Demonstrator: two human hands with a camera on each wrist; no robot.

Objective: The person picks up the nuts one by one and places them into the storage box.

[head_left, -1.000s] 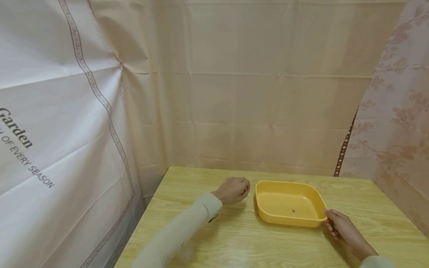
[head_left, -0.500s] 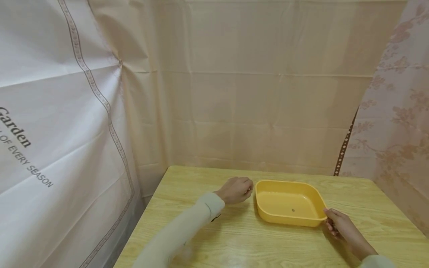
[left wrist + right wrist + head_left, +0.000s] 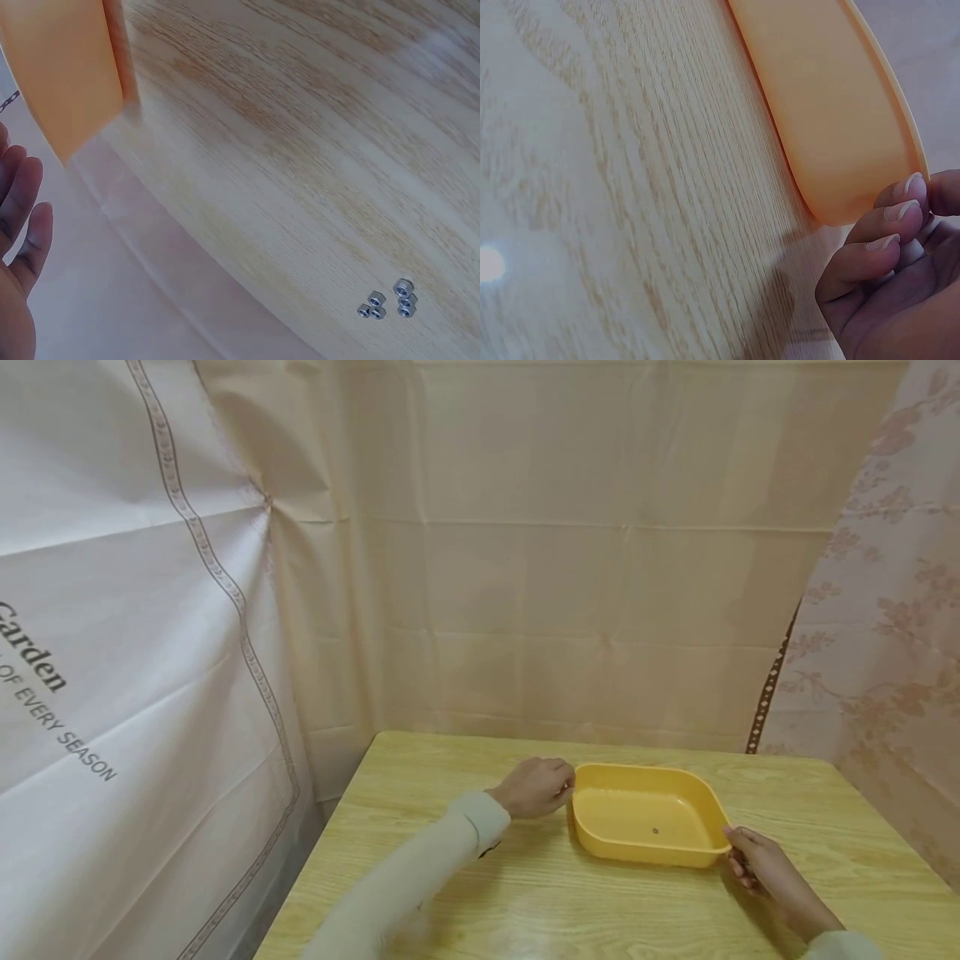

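A shallow yellow plastic tray (image 3: 648,818) with rounded corners stands on the wood-grain table. My right hand (image 3: 765,868) pinches its near right corner; in the right wrist view the thumb is at the rim and the other fingers (image 3: 870,259) curl below it. My left hand (image 3: 532,787), its fingers curled, is at the tray's left rim, fingertips overlapping the edge in the head view. The left wrist view shows loosely bent fingers (image 3: 22,195) beside the tray wall (image 3: 64,67); whether the hand grips the rim I cannot tell. A small dark round spot (image 3: 656,831) shows on the tray's floor.
Several small metal nuts (image 3: 390,298) lie grouped on the table near its edge in the left wrist view; they do not show in the head view. Beige cloth (image 3: 585,568) hangs behind the table (image 3: 540,902), with a white printed sheet (image 3: 135,635) left and floral cloth (image 3: 892,635) right.
My left hand has moved right, from a little way off to the tray's left rim. The tray and my right hand have stayed in place.
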